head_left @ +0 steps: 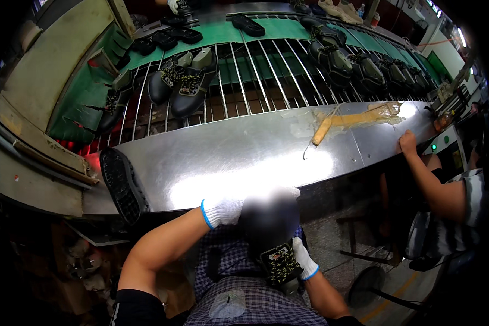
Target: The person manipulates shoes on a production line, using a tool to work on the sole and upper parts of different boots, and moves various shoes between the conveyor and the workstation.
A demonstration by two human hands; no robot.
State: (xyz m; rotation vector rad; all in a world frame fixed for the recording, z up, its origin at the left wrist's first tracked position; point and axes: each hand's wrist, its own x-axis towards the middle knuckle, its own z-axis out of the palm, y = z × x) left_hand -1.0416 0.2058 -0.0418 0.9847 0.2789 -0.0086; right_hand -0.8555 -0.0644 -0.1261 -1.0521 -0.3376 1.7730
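Note:
A black shoe [280, 263] with yellow-and-black laces is held over my lap, its toe pointing up toward the bench. The toe part is blurred. My left hand [225, 211], in a white knit glove with a blue cuff edge, is closed at the toe from the left; most of its fingers are hidden behind the shoe. Gripping the shoe's right side near the laces is my right hand [305, 258], gloved the same way. A loose black outsole [123, 185] lies tread up on the left end of the metal bench.
The shiny metal bench [217, 149] runs across in front of me. Behind it, laced black shoes [193, 89] stand on a metal-rod rack, with black soles [248, 25] on a green belt beyond. A tan taped strip [353, 118] lies on the bench. A co-worker's hand [407, 142] rests at right.

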